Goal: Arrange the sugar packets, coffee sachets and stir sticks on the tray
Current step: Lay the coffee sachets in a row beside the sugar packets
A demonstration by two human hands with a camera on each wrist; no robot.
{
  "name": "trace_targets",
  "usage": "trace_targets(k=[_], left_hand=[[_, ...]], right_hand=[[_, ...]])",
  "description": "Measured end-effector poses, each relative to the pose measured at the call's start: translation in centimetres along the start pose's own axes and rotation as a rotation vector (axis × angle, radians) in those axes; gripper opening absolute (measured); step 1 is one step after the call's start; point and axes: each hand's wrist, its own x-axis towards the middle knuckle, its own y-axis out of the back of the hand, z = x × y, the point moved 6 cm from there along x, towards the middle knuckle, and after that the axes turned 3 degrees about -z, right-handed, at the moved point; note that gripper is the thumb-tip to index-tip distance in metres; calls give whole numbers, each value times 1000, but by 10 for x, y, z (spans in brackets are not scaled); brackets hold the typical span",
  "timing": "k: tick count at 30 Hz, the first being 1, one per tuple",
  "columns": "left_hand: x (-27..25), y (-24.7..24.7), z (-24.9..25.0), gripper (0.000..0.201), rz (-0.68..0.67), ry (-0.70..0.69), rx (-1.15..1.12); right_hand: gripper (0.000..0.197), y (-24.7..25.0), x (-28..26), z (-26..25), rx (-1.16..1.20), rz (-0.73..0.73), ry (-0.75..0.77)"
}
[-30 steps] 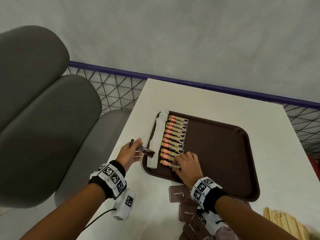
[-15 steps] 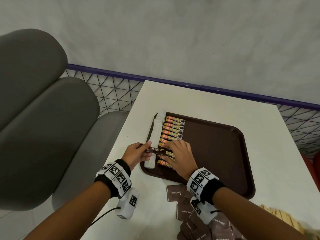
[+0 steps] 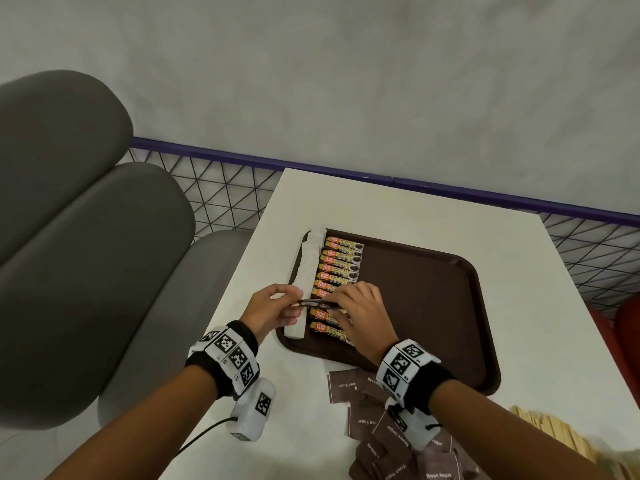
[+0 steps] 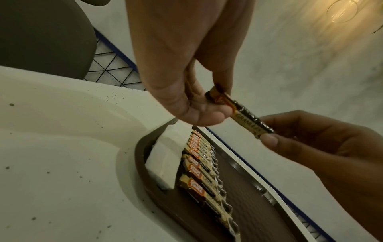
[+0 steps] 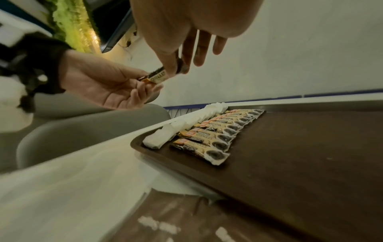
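Observation:
A brown tray (image 3: pixel 415 306) lies on the white table. Along its left side run a strip of white packets (image 3: pixel 308 271) and a row of several coffee sachets (image 3: pixel 341 261). Above the near end of that row, one more coffee sachet (image 3: pixel 317 303) is held level between both hands. My left hand (image 3: pixel 294 299) pinches its left end (image 4: pixel 217 96) with thumb and fingers. My right hand (image 3: pixel 337 301) pinches the other end (image 5: pixel 159 76) with thumb and forefinger, its other fingers straight. Brown sugar packets (image 3: pixel 381 427) lie loose on the table near the tray's front edge. Wooden stir sticks (image 3: pixel 554 431) lie at the lower right.
A grey padded seat (image 3: pixel 86 254) stands left of the table. Behind the table runs a wire mesh fence with a purple rail (image 3: pixel 450 188) below a grey wall. The tray's right half (image 5: pixel 300 155) is bare.
My left hand has carried the sachet rightward from beside the tray to above its left edge. My right hand has lifted off the row and taken the sachet's other end.

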Motion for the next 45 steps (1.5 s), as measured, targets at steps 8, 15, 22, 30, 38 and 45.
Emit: trace_targets(k=[8, 15, 22, 30, 38, 45], left_hand=[[0, -8, 7, 25, -25, -49, 19], [5, -2, -4, 6, 19, -37, 33], [4, 4, -19, 4, 63, -51, 139], [10, 31, -13, 5, 160, -102, 111], [6, 28, -22, 5, 121, -92, 101], [4, 20, -19, 4, 77, -92, 142]], right_hand=[[24, 8, 2, 14, 299, -104, -254], [26, -7, -7, 19, 259, -223, -239], [28, -21, -30, 26, 147, -284, -283], [29, -44, -47, 26, 50, -384, -327], [29, -45, -46, 28, 56, -396, -303], [22, -44, -50, 30, 85, -289, -334]])
